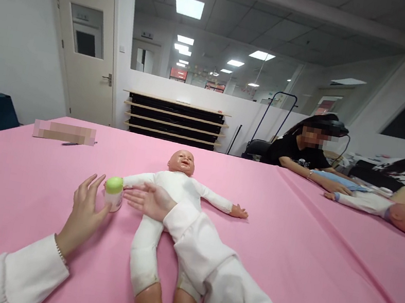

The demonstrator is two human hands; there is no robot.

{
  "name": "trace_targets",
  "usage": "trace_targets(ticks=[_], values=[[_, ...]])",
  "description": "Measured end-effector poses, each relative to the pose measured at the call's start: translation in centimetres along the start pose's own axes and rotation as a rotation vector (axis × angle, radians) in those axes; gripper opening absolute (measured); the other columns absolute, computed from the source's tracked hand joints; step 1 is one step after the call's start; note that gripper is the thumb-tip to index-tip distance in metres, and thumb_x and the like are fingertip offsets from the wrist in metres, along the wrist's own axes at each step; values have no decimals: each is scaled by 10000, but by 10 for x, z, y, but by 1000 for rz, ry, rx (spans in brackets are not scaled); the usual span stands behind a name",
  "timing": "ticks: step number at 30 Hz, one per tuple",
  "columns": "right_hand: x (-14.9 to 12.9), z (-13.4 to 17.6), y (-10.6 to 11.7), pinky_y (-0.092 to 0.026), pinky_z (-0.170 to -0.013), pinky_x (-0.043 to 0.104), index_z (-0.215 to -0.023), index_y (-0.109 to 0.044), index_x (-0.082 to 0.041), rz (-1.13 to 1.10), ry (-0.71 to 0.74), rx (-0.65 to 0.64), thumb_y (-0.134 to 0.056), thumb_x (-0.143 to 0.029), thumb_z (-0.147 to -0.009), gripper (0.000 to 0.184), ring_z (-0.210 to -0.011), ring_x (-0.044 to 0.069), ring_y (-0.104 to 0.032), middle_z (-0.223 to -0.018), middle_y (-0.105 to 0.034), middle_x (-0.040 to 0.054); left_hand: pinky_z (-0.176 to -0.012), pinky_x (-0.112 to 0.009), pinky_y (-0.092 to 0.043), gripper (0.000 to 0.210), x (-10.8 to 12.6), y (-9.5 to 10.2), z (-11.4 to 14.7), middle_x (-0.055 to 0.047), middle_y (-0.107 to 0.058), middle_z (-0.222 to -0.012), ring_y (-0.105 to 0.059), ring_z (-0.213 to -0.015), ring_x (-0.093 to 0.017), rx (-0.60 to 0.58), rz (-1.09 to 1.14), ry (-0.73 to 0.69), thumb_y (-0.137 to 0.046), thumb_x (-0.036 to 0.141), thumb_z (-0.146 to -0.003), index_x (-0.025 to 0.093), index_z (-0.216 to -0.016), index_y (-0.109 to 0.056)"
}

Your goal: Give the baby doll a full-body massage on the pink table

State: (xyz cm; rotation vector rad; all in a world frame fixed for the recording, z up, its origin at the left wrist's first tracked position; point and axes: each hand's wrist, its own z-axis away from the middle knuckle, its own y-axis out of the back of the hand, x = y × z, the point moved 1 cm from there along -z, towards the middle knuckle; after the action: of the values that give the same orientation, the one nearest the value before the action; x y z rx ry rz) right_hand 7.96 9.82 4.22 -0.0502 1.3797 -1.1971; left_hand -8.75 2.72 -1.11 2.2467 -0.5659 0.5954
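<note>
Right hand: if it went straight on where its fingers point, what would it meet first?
Most likely the jar, which stands just beyond the right hand, though the depth between them is unclear.

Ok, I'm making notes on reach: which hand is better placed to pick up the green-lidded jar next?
Probably the left hand: it is open at the green-lidded jar, thumb by the base; contact is unclear. The right hand points at it too, but from across the baby doll.

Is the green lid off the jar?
No, the green lid sits on top of the jar, between the left hand and the right hand.
</note>
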Motion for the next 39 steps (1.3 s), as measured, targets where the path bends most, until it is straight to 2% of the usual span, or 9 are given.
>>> trace_targets(ticks=[2, 5, 10, 15, 18, 23, 29, 34, 39], values=[[10, -5, 9, -415, -912, 315, -1075, -450, -63, -28, -31, 50, -307, -239, -879, 300, -830, 171, -655, -915, -625, 124, -1042, -506, -282, 651, -8, -7, 1, -140, -301, -1348, -294, -1283, -298, -92, 114, 107, -508, 397, -761, 210, -1346, -291], [12, -7, 13, -402, -925, 322, -1110, -442, -37, -45, -35, 14, -302, -246, -883, 339, -849, 175, -649, -954, -614, 154, -949, -456, -419, 770, -13, -14, 1, -145, -296, -1367, -463, -1170, -276, -243, 335, 236, -548, 432, -757, 243, -1397, -163], [11, -6, 12, -419, -906, 319, -1225, -361, 2, -68, -38, 41, -299, -231, -887, 415, -858, 168, -646, -1035, -583, 193, -877, -410, -479, 884, -4, -13, -5, -140, -307, -1398, -514, -1130, -252, -248, 360, 269, -565, 459, -762, 299, -1423, 0], [12, -5, 13, -400, -943, 300, -1269, -356, 29, -59, -21, -9, -243, -235, -907, 462, -878, 148, -635, -1152, -542, 211, -849, -370, -494, 746, -7, -12, -10, -117, -440, -1326, -566, -1059, -221, -297, 269, 172, -505, 485, -791, 272, -1414, -156], [11, -4, 13, -395, -954, 295, -1290, -338, 29, -63, 4, -21, -229, -246, -909, 483, -887, 151, -629, -1206, -510, 197, -853, -390, -483, 694, -12, -10, -9, -102, -494, -1280, -569, -1045, -232, -249, 140, 78, -487, 494, -796, 262, -1396, -224], [11, -3, 12, -426, -905, 321, -1304, -297, 47, -60, -2, 1, -200, -323, -921, 541, -829, 164, -631, -1117, -547, 202, -857, -404, -455, 662, 1, -3, -1, -99, -551, -1202, -552, -1050, -239, -89, 6, -198, -497, 434, -811, 236, -1383, -232], [12, -10, 16, -448, -823, 385, -1349, -187, 45, 3, -56, 59, -95, -405, -930, 622, -811, 204, -624, -1075, -566, 212, -813, -346, -407, 363, 30, -2, 14, -47, -552, -1226, -528, -1071, -220, -193, -216, -577, -431, 237, -856, 313, -1206, -488], [13, -14, 21, -456, -747, 328, -1276, -320, 33, -4, -54, 38, -148, -400, -935, 577, -764, 187, -615, -954, -601, 167, -764, -326, -388, 372, 33, -3, 15, -44, -564, -1209, -542, -1035, -213, -174, -289, -585, -411, 199, -853, 321, -1192, -505], [13, -11, 19, -448, -686, 262, -890, -538, -76, 7, -83, -23, -291, -282, -911, 322, -647, 143, -591, -676, -580, 57, -770, -345, -418, 363, 29, -1, 11, -57, -582, -1187, -569, -1000, -230, -175, -259, -454, -435, 321, -851, 289, -1205, -507]])
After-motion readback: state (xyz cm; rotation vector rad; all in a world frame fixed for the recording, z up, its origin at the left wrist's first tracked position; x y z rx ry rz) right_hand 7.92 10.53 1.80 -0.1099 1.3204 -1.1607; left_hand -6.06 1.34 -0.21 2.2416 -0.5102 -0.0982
